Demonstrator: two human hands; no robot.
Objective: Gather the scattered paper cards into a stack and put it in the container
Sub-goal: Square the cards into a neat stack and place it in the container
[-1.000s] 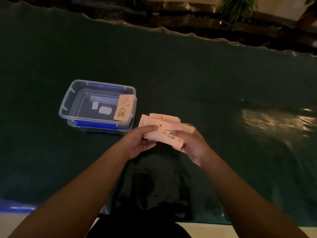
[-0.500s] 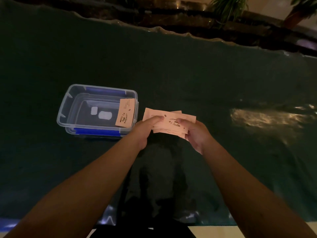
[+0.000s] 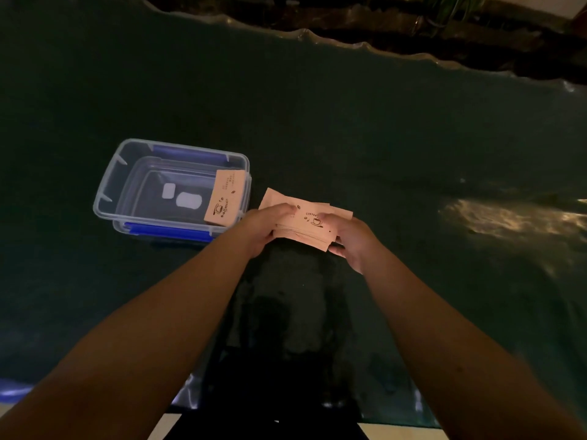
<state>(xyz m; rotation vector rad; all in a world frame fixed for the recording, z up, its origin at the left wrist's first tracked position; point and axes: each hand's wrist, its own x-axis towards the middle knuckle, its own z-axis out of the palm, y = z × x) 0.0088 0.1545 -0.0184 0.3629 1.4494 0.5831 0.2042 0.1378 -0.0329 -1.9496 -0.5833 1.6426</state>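
Observation:
Both my hands hold a loose stack of pink paper cards point(image 3: 309, 222) printed with a coffee cup, just above the dark table. My left hand point(image 3: 265, 225) grips the stack's left end and my right hand point(image 3: 349, 241) grips its right end. The cards are fanned unevenly, with corners sticking out at the back. To the left stands a clear plastic container point(image 3: 127, 173) with blue clips. One more pink card point(image 3: 224, 201) leans inside it against the right wall.
The table is covered by a dark green cloth point(image 3: 349, 138) with a wavy clear plastic edge at the back. A light glare lies on the cloth at the right point(image 3: 508, 217). Plants and a dark ledge stand beyond the far edge.
My hands have pushed the fanned cards closer together into a tighter stack. The view has shifted slightly; the container and its card have not moved.

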